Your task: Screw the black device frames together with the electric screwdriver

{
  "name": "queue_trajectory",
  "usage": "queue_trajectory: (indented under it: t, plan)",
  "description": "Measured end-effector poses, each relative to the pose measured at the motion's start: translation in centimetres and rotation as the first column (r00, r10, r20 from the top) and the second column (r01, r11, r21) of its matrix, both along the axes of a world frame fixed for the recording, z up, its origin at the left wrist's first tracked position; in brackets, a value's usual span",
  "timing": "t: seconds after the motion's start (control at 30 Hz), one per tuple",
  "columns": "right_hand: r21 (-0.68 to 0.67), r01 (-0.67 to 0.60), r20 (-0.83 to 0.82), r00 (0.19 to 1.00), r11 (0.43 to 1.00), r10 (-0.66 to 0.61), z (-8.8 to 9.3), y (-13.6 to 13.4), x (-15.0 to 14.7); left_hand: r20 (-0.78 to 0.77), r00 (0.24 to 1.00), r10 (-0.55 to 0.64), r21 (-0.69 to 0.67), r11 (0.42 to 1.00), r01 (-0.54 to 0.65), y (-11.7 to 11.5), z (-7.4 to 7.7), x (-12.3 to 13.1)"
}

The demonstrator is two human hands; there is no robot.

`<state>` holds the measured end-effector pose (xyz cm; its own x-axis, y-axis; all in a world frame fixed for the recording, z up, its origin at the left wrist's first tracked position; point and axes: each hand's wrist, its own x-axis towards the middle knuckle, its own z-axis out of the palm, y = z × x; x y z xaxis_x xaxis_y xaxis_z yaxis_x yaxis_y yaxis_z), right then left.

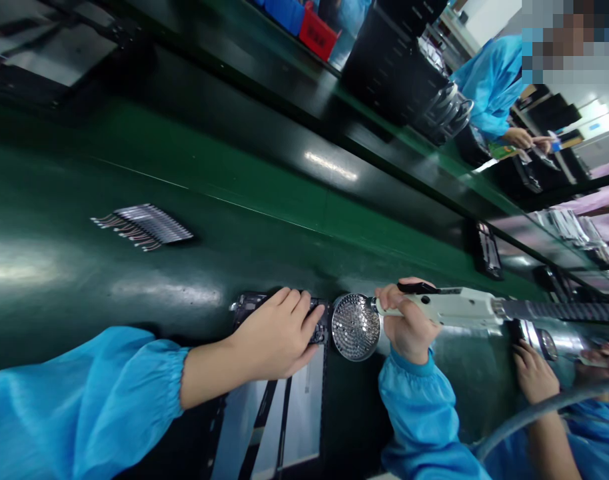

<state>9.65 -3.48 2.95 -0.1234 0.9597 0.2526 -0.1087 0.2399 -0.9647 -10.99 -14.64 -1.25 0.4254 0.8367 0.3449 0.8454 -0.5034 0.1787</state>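
My left hand lies across the top end of an opened tablet-like device, its fingers apart and slightly bent over the dark frame. Pale panels and black ribbon strips show inside the device below that hand. In my right hand is a white electric screwdriver with a black lever, held nearly level with its tip pointing left. The tip end is at the right rim of a round metal dish full of small screws. This dish sits between my two hands, close beside the device's right edge.
A fanned stack of small battery-like parts with wires lies on the green bench. Another opened device is at upper left. A co-worker's hand is at right, near a grey cable. Another person works across the line.
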Motion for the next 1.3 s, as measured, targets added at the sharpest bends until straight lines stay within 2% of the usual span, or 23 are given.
queue_trajectory:
  t: [0.37, 0.53, 0.63, 0.73, 0.83, 0.9, 1.1, 1.3]
  plan:
    - [-0.039, 0.010, -0.005, 1.000, 0.999, -0.011, 0.2, 0.0, -0.2, -0.009, 1.000, 0.003, -0.001, 1.000, -0.003, 0.0, 0.0, 0.0]
    - [0.008, 0.027, 0.040, 0.999, 1.000, -0.027, 0.3, -0.2, -0.1, -0.008, 1.000, 0.005, 0.010, 1.000, -0.005, 0.1, 0.0, 0.0]
    - [0.074, 0.040, 0.047, 0.998, 0.997, -0.043, 1.3, -0.6, 0.1, 0.009, 1.000, 0.002, -0.006, 1.000, -0.002, 0.1, -0.2, 0.0]
    - [0.148, 0.015, 0.036, 0.999, 0.989, -0.021, 3.0, -1.3, -0.2, 0.016, 1.000, -0.012, -0.032, 0.999, 0.012, 0.2, -0.2, -0.1]
    - [0.192, -0.080, 0.030, 0.997, 0.978, 0.076, 4.6, -2.7, -1.4, 0.011, 1.000, -0.012, -0.055, 0.998, 0.013, 0.2, -0.1, -0.1]
    - [0.184, -0.148, 0.042, 0.989, 0.972, 0.143, 5.0, -3.8, -2.7, 0.010, 1.000, -0.019, -0.068, 0.997, 0.020, 0.2, 0.1, -0.1]
    - [0.070, -0.311, 0.076, 0.949, 0.948, 0.305, 3.6, -6.0, -5.3, 0.024, 0.999, -0.041, -0.122, 0.992, 0.043, 0.3, 0.5, 0.0]
    - [0.061, -0.320, 0.067, 0.946, 0.945, 0.316, 2.9, -5.9, -5.5, 0.042, 0.998, -0.055, -0.119, 0.991, 0.059, 0.5, 0.5, 0.2]
